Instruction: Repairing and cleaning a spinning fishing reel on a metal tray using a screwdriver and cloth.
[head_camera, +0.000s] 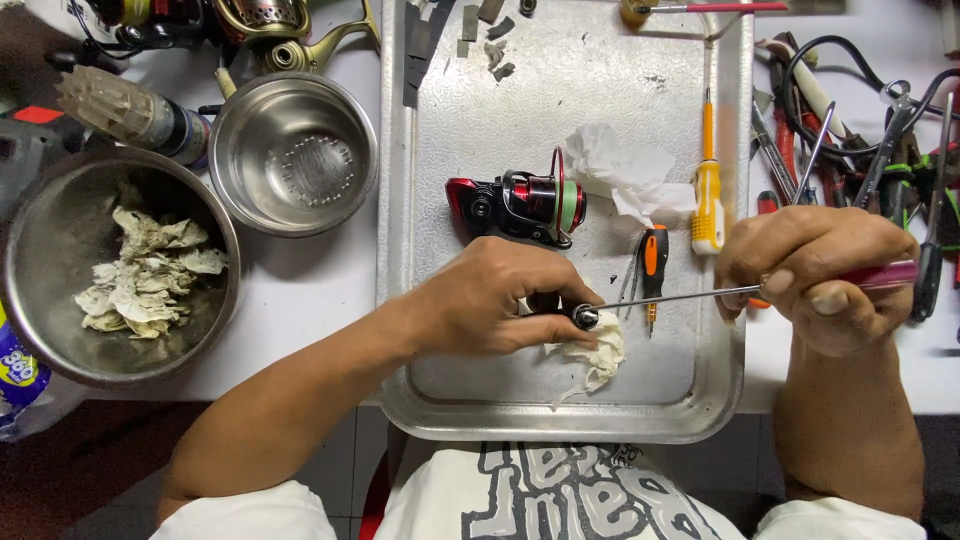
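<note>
My left hand (490, 300) pinches a small dark round part (584, 317) over a crumpled tissue (598, 352) on the metal tray (560, 425). My right hand (815, 275) grips a screwdriver with a red handle (880, 275); its long thin shaft (670, 298) runs left and its tip touches the small part. A red and black fishing reel (520, 205) with a green-banded spool lies on the tray just beyond my left hand.
A yellow screwdriver (707, 195), an orange one (653, 262) and white tissue (625, 175) lie on the tray. Two steel bowls sit left: a small one (293, 150) and a large one (70, 230) holding used tissues. Pliers and tools (860, 150) crowd the right.
</note>
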